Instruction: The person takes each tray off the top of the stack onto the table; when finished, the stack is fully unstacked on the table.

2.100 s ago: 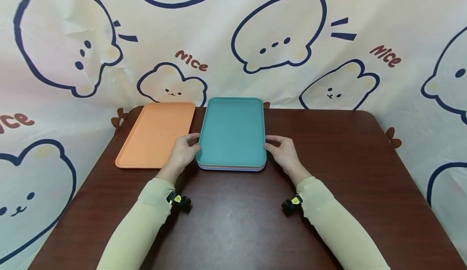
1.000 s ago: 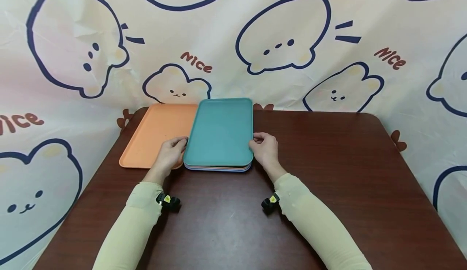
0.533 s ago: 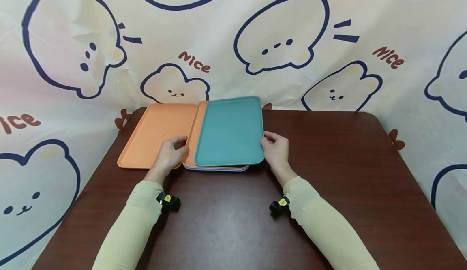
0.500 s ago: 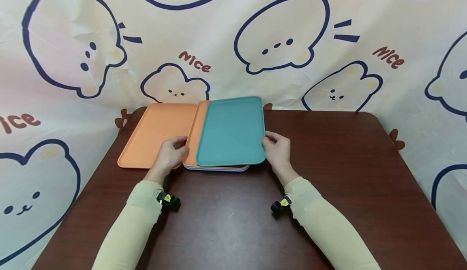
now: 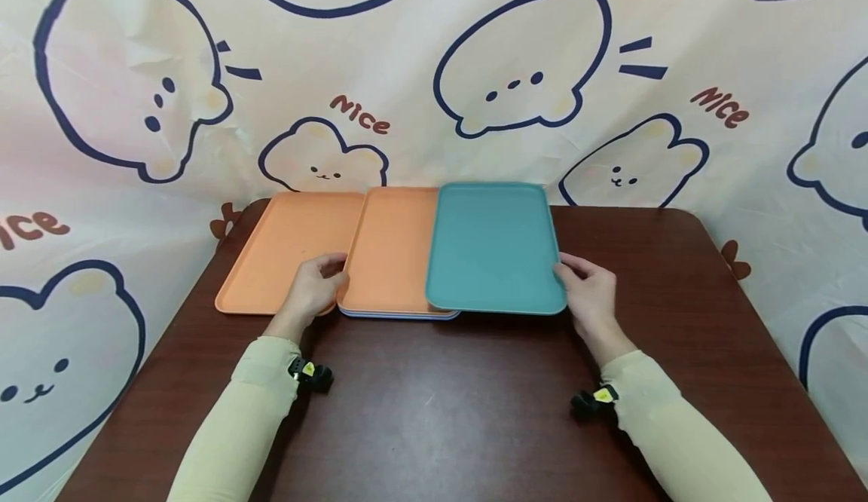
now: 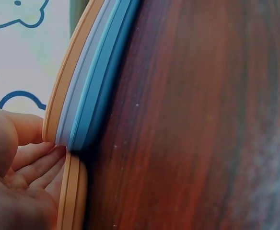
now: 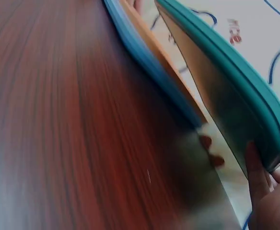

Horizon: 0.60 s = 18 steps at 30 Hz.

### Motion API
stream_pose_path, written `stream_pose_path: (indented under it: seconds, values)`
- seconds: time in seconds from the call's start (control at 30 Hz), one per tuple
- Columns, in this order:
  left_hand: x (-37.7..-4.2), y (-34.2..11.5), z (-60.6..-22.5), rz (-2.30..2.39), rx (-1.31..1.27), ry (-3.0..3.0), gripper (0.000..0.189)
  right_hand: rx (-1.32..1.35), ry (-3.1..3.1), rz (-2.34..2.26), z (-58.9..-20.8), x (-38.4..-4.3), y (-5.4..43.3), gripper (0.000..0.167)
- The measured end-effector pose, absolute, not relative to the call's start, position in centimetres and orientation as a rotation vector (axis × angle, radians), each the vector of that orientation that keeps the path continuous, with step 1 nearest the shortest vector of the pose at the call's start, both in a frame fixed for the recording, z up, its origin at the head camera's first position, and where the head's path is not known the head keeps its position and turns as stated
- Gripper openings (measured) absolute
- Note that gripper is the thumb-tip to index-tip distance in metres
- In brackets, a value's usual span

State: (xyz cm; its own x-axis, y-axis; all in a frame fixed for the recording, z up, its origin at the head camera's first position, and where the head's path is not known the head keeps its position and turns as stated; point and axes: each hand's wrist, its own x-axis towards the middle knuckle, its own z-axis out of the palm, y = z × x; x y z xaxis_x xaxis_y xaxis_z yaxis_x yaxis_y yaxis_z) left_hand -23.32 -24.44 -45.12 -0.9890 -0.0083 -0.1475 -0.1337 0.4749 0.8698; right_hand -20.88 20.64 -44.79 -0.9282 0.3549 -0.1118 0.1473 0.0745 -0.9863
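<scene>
My right hand (image 5: pixel 591 295) pinches the right edge of a teal tray (image 5: pixel 496 249). In the right wrist view this tray is raised and tilted, with a gap below it. Its left side overlaps a stack of trays topped by an orange tray (image 5: pixel 393 249). Under that one, a lavender tray (image 6: pixel 73 112) and a blue tray (image 6: pixel 94 96) show in the left wrist view. My left hand (image 5: pixel 312 287) holds the stack's left edge, thumb at the orange rim and fingers beside the lower rims. Another orange tray (image 5: pixel 281 253) lies flat at the left, partly behind that hand.
All the trays are near the back edge of a dark brown wooden table (image 5: pixel 434 411). A cream cloth (image 5: pixel 407 50) with bear drawings hangs behind and around the table. Black wrist cameras (image 5: pixel 319 378) are strapped to both sleeves.
The stack first shifted left with both hands, against the left orange tray. Then my right hand drew the teal tray off to the right, uncovering an orange one. My left hand stayed at the stack.
</scene>
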Motion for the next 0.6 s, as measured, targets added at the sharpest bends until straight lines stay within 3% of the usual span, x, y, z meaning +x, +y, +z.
stream_pose_path:
  seconds: [0.27, 0.6]
  values:
    - [-23.3, -24.3, -44.7, 1.52, -0.113, 2.59, 0.053, -0.584, -2.231, 1.904, -44.9, -19.8, 25.8, 0.043]
    - [-23.3, -24.2, -44.5, 1.487, -0.108, 2.608, 0.053, -0.48, -2.381, 1.813, -45.8, -20.1, 27.2, 0.046]
